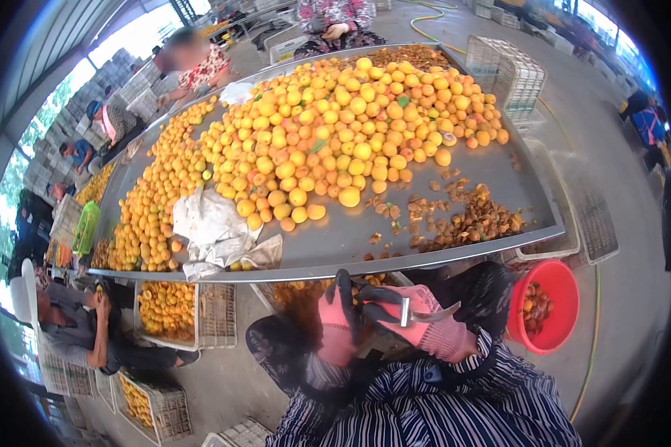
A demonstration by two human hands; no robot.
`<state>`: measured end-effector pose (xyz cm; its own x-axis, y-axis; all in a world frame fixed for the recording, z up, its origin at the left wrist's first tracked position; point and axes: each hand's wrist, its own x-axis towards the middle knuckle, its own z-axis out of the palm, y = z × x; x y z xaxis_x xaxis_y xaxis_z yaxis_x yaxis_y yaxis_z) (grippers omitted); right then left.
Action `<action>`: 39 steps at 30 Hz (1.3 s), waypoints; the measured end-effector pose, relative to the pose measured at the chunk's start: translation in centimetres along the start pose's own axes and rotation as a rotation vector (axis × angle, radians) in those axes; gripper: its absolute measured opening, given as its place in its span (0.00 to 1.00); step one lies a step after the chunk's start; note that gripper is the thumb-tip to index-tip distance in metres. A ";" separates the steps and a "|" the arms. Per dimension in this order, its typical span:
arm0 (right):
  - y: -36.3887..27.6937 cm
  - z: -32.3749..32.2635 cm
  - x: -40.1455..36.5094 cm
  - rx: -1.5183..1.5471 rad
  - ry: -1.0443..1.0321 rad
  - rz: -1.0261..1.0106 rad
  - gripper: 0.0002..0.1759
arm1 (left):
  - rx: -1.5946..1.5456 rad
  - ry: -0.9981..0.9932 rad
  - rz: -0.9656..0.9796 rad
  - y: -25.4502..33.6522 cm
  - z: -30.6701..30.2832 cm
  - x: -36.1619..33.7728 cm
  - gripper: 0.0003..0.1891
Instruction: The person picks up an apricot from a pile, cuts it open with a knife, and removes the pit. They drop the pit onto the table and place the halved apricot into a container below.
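My right hand (411, 316), in a pink glove with dark fingers, is closed around a small knife (437, 315). The curved blade points right, and a shiny metal piece stands at its near end. Close beside it, my left hand (338, 316), in a matching glove, has its fingers drawn together and pointing up; whatever they hold is hidden. Both hands are over my lap, just below the front edge of the metal table (313, 249). Behind and under them is a crate of orange fruit (298, 293), partly covered.
Apricots (328, 141) are heaped on the table, with brown pits (473, 220) at its right front and a white cloth (212, 227) at left. A red bucket (548, 305) stands right. A crate of apricot halves (168, 309) and a seated person (78, 320) are left.
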<state>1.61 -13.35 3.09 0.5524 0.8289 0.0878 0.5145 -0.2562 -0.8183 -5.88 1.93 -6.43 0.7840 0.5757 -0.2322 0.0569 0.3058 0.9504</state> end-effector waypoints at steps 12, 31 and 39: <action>3.2 -2.8 -0.2 0.096 0.031 0.062 0.20 | 0.249 -0.019 0.136 0.4 4.8 1.8 0.13; 8.7 -3.9 0.2 1.162 0.186 0.178 0.16 | 0.945 -0.454 0.578 5.5 8.2 2.9 0.22; 10.9 -1.5 1.8 1.533 0.255 0.351 0.21 | 0.628 -0.288 0.507 3.1 9.6 4.8 0.14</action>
<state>9.16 -15.39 -4.85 0.6679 0.6972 -0.2605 -0.6873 0.4434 -0.5753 3.98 -1.60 -2.58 0.9289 0.2880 0.2328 -0.0780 -0.4622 0.8833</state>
